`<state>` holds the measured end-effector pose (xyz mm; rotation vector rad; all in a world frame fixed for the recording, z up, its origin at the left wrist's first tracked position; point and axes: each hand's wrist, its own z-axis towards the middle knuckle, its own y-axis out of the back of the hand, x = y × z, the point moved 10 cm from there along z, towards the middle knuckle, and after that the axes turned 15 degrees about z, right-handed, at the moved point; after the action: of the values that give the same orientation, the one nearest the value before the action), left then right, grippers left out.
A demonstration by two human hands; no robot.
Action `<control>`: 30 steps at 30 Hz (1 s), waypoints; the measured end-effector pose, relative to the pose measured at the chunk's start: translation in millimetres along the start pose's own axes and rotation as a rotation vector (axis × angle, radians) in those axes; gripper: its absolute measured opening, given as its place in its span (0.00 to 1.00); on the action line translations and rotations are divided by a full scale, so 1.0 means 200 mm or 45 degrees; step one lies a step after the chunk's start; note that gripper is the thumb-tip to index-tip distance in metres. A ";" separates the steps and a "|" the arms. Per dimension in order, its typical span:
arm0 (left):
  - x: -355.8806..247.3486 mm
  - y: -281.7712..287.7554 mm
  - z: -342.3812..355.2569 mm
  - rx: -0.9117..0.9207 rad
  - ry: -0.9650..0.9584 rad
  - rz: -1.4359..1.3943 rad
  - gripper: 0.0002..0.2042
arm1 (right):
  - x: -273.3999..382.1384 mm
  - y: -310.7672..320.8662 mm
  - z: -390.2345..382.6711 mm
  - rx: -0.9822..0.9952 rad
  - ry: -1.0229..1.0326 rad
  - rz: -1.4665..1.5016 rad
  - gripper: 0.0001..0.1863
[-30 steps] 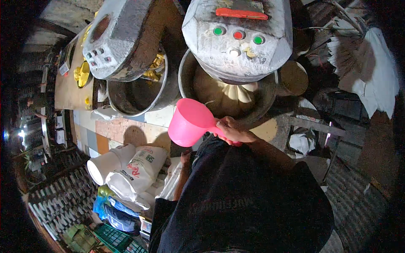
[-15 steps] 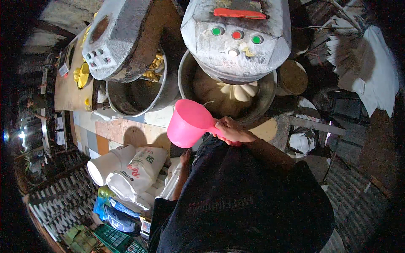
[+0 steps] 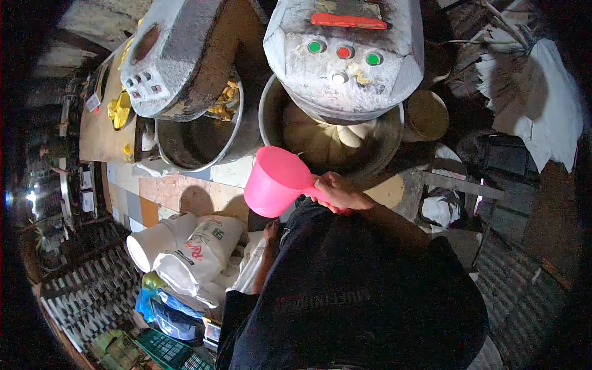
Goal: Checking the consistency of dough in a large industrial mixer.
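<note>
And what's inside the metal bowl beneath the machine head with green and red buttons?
A pale, dough-like mass with thick folds shows inside the metal bowl. The machine head covers the far part of the bowl, so what lies there cannot be seen.

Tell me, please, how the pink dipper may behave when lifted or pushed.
The dipper is probably light: the right hand holds it by its handle alone. It looks stiff, keeping a round shape. Pushed over, it might not roll far, because the handle sticks out.

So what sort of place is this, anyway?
Probably a small bakery or dough workshop: a bulky mixing machine stands over a metal bowl of what looks like pale dough, and white sacks lie nearby.
</note>
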<state>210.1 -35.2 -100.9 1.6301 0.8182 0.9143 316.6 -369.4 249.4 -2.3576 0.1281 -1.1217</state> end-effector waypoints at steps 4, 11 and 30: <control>0.14 -0.17 -0.05 0.325 0.493 -0.644 0.16 | -0.03 0.02 0.02 -0.013 -0.021 -0.087 0.22; 0.01 0.06 0.15 0.313 0.222 -0.365 0.15 | -0.02 0.06 0.01 -0.031 0.060 -0.034 0.23; 0.17 -0.25 -0.10 0.535 0.641 -0.778 0.18 | -0.02 0.03 0.00 0.007 0.037 0.016 0.23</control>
<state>205.9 13.8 -141.4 1.3541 1.8378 0.7366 315.0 -372.8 244.8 -2.3329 0.1498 -1.1496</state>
